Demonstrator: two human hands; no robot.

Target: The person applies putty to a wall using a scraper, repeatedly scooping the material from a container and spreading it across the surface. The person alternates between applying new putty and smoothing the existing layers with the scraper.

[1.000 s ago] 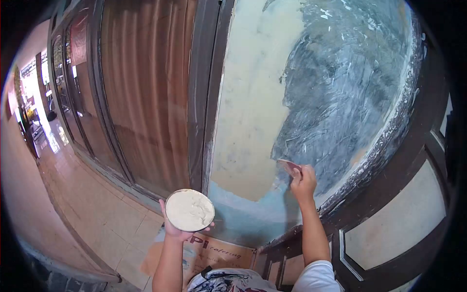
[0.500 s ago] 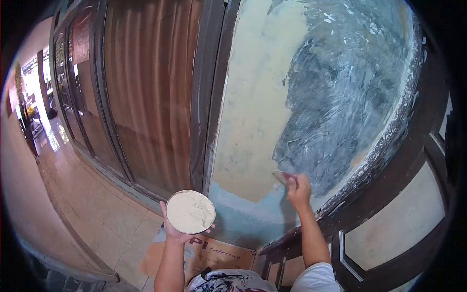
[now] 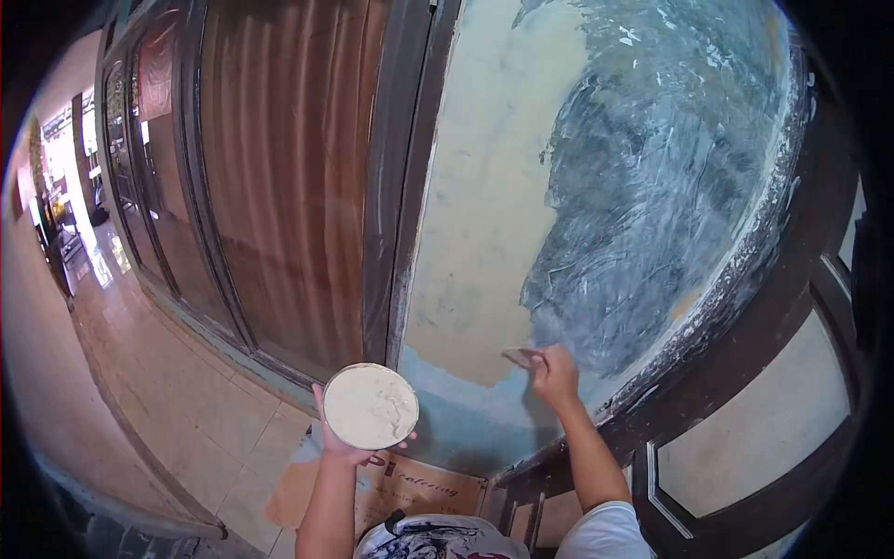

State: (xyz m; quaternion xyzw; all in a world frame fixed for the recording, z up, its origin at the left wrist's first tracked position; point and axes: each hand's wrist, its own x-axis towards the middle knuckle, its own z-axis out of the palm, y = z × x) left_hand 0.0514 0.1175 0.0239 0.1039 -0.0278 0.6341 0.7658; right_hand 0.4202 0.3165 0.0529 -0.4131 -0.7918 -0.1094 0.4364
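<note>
Cream putty fills round dish [image 3: 371, 406] – left hand [image 3: 346, 445] cups it from below. Right hand [image 3: 556, 375] grips scraper [image 3: 521, 356], blade pressed flat on wall [image 3: 475, 242] – low, at grey patch edge.

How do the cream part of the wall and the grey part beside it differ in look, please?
The cream part looks smooth and even, while the grey part is streaky with white scrape marks. The cream part lies left, by the door frame; the grey part spreads right. The right hand with its scraper sits where both meet.
</note>
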